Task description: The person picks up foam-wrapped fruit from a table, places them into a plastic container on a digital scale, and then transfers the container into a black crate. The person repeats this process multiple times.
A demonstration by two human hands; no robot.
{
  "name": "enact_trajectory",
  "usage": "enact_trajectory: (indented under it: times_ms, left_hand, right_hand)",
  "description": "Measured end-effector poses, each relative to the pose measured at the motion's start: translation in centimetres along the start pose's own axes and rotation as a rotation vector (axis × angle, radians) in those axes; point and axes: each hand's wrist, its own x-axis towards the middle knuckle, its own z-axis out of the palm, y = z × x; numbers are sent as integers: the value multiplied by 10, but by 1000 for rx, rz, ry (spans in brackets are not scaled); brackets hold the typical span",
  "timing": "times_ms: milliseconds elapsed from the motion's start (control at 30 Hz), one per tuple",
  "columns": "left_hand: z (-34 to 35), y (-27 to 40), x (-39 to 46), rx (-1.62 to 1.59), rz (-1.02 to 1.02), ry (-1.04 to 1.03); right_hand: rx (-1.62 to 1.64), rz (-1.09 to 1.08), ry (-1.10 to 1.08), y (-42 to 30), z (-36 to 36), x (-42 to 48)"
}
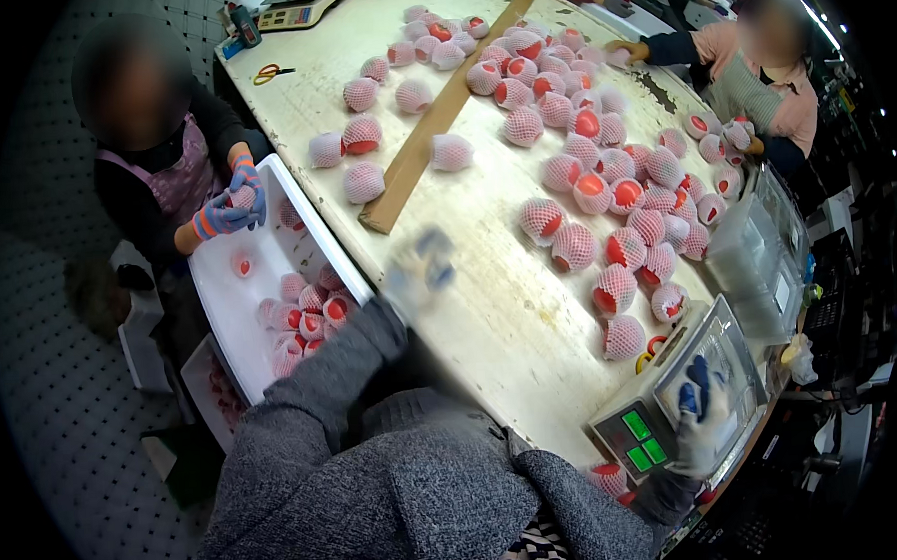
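My left hand (422, 272), gloved and blurred by motion, is above the near edge of the white table (496, 338); whether it holds anything cannot be told. My right hand (702, 419), in a white and blue glove, is over a clear plastic tray (712, 377) on the digital scale (635, 437); its grip is unclear. Many round red fruits in pink foam nets (618, 287) lie between my hands and across the table. One netted fruit (609, 479) sits beside the scale's near side.
A white tub (225, 320) of netted fruits stands at left, where a co-worker (158, 157) holds one. Another co-worker (766, 78) reaches in from the far right. A cardboard strip (449, 111), orange-handled scissors (270, 74) and stacked clear containers (755, 259) are on the table.
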Motion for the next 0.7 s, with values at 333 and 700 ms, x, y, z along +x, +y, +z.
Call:
enact_trajectory:
  times_ms: [333, 700]
  left_hand:
    - [-12, -180, 116, 353, -550, -159]
    - [-51, -66, 99, -576, 247, -341]
  right_hand:
    - [449, -552, -627, -180, 177, 84]
    - [1970, 497, -645, -211, 293, 120]
